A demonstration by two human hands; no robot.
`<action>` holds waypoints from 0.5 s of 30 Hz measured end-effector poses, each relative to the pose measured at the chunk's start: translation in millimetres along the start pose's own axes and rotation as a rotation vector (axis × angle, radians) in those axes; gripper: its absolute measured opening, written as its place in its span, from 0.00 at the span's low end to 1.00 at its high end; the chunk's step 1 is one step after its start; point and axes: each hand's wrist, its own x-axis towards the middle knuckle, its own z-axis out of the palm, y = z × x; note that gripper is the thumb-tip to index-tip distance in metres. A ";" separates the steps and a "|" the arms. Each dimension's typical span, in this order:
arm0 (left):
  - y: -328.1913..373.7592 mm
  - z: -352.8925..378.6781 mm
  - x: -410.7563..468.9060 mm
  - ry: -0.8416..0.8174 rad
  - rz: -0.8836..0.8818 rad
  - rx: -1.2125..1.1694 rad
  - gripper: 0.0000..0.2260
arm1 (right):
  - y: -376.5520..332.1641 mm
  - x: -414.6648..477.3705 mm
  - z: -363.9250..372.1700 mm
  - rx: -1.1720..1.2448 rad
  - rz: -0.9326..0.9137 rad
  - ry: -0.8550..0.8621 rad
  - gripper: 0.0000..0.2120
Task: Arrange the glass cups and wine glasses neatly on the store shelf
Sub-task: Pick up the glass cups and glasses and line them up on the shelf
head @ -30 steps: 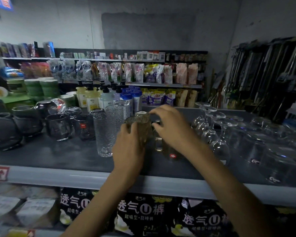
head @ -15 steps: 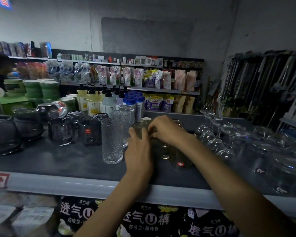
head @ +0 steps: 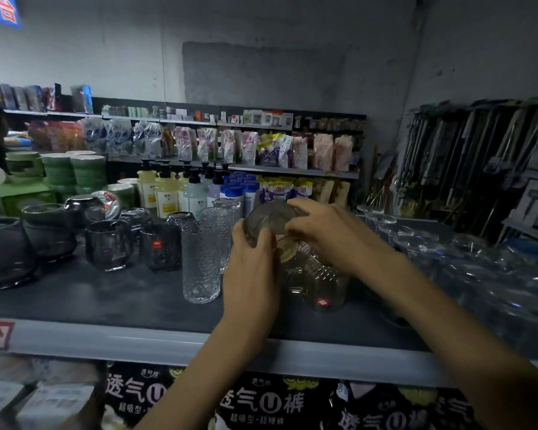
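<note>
Above the dark shelf [head: 112,299], both hands hold one yellowish glass cup [head: 269,220], tipped so its round base faces me. My left hand [head: 252,268] grips its lower left side; my right hand [head: 330,234] pinches its upper right edge. Under my hands stand clear dimpled glass cups [head: 323,283], one with a red sticker. A tall textured glass [head: 201,262] stands just left of my left hand, with another behind it. Wine glasses [head: 382,225] stand upside down in a row to the right.
Dark smoky cups [head: 109,245] and bowls [head: 48,231] fill the shelf's left side. Clear bowls [head: 510,293] crowd the right end. Pump bottles [head: 166,193] stand behind the cups. The shelf's grey front rail [head: 137,342] runs below, with packaged goods underneath.
The yellowish cup stood upright in my hands a second ago; now it is lifted and tipped with its base toward me. Both hands rose slightly with it.
</note>
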 end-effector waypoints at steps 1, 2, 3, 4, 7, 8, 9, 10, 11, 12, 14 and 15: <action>2.9 -4.6 0.7 0.024 0.023 -0.031 0.13 | -0.4 -4.7 -6.9 -0.053 -0.015 0.011 0.09; 6.3 -9.8 0.6 0.048 0.039 -0.077 0.12 | -0.5 -9.3 -13.4 -0.087 -0.031 0.021 0.10; 9.0 -14.2 0.6 0.079 0.041 -0.140 0.11 | -0.4 -13.6 -19.4 -0.098 -0.048 0.037 0.12; 11.4 -18.2 0.7 0.108 0.033 -0.208 0.10 | 0.1 -17.5 -24.0 -0.079 -0.060 0.068 0.13; 12.3 -21.2 1.6 0.128 -0.069 -0.426 0.07 | 2.5 -26.4 -33.2 0.250 0.012 0.190 0.23; 12.6 -22.4 1.0 0.105 -0.134 -0.533 0.07 | 3.0 -29.2 -34.1 0.400 0.077 0.197 0.27; 14.6 -24.5 -0.9 0.073 -0.209 -0.663 0.07 | 2.4 -31.8 -35.4 0.524 0.153 0.189 0.31; 18.3 -28.0 -4.0 0.042 -0.291 -0.815 0.07 | 2.4 -34.3 -36.4 0.618 0.220 0.182 0.32; 21.6 -31.1 -7.6 0.018 -0.374 -0.974 0.08 | 3.7 -36.9 -37.0 0.690 0.277 0.177 0.32; 24.9 -33.7 -11.6 -0.007 -0.455 -1.125 0.08 | 5.2 -40.0 -37.7 0.756 0.325 0.160 0.33; 28.9 -37.0 -17.3 -0.052 -0.575 -1.346 0.09 | 9.2 -45.3 -37.6 0.893 0.382 0.067 0.38; 30.2 -38.0 -18.9 -0.080 -0.614 -1.438 0.10 | 10.6 -46.8 -36.6 0.949 0.390 0.021 0.41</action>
